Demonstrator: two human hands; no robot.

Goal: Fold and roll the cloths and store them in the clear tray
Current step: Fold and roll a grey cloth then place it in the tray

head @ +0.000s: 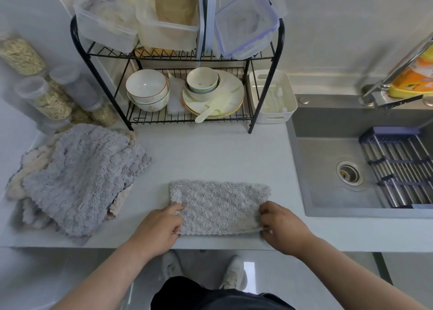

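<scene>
A grey waffle-textured cloth [219,206] lies folded into a wide rectangle near the front edge of the white counter [210,155]. My left hand [161,225] pinches its near left corner, and my right hand [280,225] pinches its near right corner. To the left lies a loose pile of cloths [77,180], grey ones on top and cream ones beneath. Clear plastic containers [105,21] stand on the top shelf of the black wire rack [178,58]; I cannot tell which of them is the clear tray.
Bowls [147,91] and plates [213,96] fill the rack's lower shelf. A white bin [271,96] stands beside it. Grain jars [44,96] line the left wall. The sink [346,173] with a drying rack [398,169] and tap [398,68] is at the right.
</scene>
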